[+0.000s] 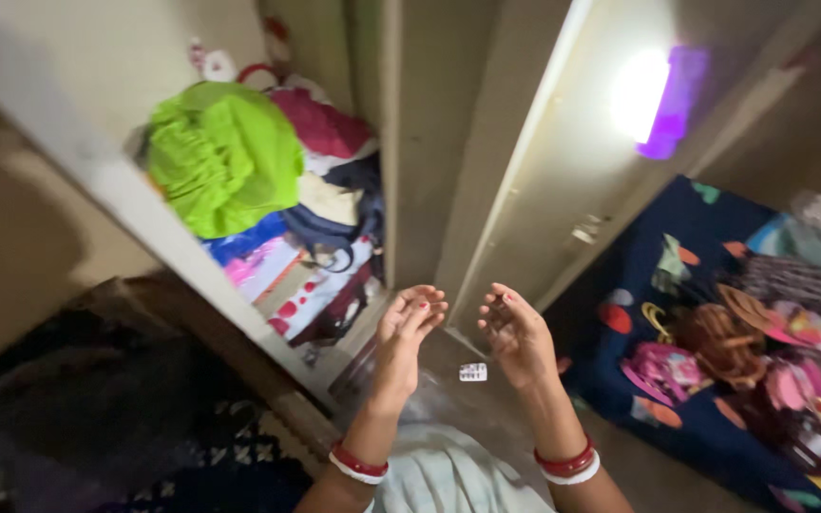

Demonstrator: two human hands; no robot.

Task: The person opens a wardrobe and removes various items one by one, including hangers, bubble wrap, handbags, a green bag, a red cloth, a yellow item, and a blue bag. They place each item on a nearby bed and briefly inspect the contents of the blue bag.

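My left hand (407, 328) and my right hand (517, 331) are raised side by side in front of an open wardrobe, palms turned toward each other, fingers loosely curled, nothing in either. Red and white bangles ring both wrists. The wardrobe shelf (135, 204) holds a bright green bundle of cloth (223, 157), a pink-red garment (323, 123), dark clothes and folded patterned fabrics (287, 280). The hands hover just below and right of that pile, not touching it.
The open wardrobe door (563, 161) stands right of my hands, with a bright light reflection on it. A dark blue patterned sheet (696, 380) at right carries heaped pink and brown clothes. A small white tag (472, 371) lies on the floor. A dark patterned rug (201, 456) lies at left.
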